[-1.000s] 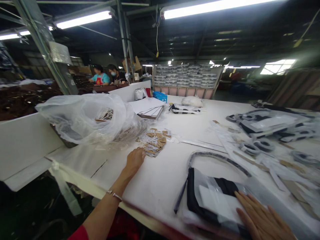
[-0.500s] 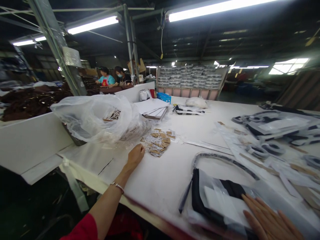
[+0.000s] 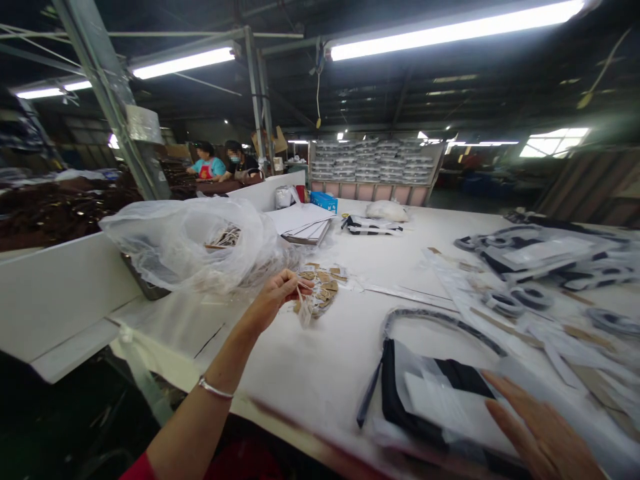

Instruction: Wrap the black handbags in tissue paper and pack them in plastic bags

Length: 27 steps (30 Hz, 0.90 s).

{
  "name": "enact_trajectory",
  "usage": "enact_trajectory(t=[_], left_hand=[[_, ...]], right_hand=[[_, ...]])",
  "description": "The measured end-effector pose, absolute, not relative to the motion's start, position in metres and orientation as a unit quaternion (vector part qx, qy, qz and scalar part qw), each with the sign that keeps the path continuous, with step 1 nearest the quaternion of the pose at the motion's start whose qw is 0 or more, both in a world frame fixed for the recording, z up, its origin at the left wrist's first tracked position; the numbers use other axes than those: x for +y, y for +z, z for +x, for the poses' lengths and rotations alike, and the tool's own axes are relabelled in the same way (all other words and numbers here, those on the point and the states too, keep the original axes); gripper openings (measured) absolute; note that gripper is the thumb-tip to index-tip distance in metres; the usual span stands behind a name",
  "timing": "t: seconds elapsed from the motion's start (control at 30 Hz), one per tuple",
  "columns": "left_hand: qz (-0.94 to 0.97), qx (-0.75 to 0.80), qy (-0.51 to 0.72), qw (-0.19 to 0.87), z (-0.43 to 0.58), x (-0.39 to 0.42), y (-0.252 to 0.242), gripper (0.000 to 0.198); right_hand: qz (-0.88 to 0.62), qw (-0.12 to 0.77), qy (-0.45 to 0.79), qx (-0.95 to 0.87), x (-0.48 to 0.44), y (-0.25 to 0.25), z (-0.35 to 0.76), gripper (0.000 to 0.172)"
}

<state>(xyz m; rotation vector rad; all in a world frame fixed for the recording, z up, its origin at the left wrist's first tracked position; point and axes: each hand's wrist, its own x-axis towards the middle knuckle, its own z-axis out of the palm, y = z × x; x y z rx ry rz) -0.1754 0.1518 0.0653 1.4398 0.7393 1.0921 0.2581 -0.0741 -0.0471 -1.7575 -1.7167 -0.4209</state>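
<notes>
My left hand (image 3: 280, 293) is pinched on a hang tag (image 3: 304, 313) with a pale string, lifted just in front of a pile of brown and white tags (image 3: 326, 291). The tag is blurred. At the lower right my right hand (image 3: 543, 427) lies with fingers stretched out over the edge of a black and white bag (image 3: 450, 393). Clear plastic wraps the bag, and its dark handle (image 3: 440, 313) arches away across the table. I cannot tell whether the right palm presses on the bag.
A clear plastic sack (image 3: 180, 233) with stringed tags stands left of the pile, beside stacked white sheets (image 3: 305, 220). More wrapped bags (image 3: 550, 247) and tape rolls (image 3: 505, 302) lie on the right. Two people (image 3: 207, 163) work beyond a low white partition.
My left hand has risen from the tag pile, its closed fist now a pinch with a tag hanging from it. The right hand stays by the bag, slightly shifted. The view has tilted slightly.
</notes>
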Motion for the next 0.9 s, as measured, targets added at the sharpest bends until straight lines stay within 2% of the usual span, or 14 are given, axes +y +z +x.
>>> enact_trajectory(t=[0.07,0.17,0.27,0.47,0.6,0.67,0.8,0.9], left_hand=[[0.618,0.274,0.455,0.579,-0.163,0.137,0.075,0.034],[0.618,0.232,0.445,0.605,-0.142,0.12,0.085,0.03],[0.616,0.212,0.425,0.629,-0.123,0.107,0.085,0.027],[0.622,0.194,0.407,0.641,-0.104,0.096,0.075,0.025],[0.582,0.203,0.478,0.626,-0.105,0.105,0.061,0.026],[0.585,0.221,0.482,0.614,-0.106,0.111,0.048,0.033],[0.658,0.218,0.356,0.627,-0.102,0.111,0.015,0.056],[0.663,0.247,0.307,0.637,-0.096,0.106,-0.008,0.042]], right_hand=[[-0.709,0.365,-0.049,-0.601,-0.063,-0.004,0.226,0.049],[-0.712,0.4,0.164,-0.553,-0.044,0.053,0.167,0.047],[-0.647,0.426,0.327,-0.541,-0.019,0.079,0.114,0.048],[-0.547,0.497,0.417,-0.529,0.03,0.072,0.058,0.034],[-0.533,0.541,0.455,-0.465,0.046,0.075,0.055,0.031],[-0.515,0.561,0.484,-0.43,0.049,0.078,0.058,0.031],[-0.467,0.608,0.541,-0.345,0.054,0.08,0.064,0.03],[-0.435,0.638,0.56,-0.301,0.057,0.078,0.067,0.03]])
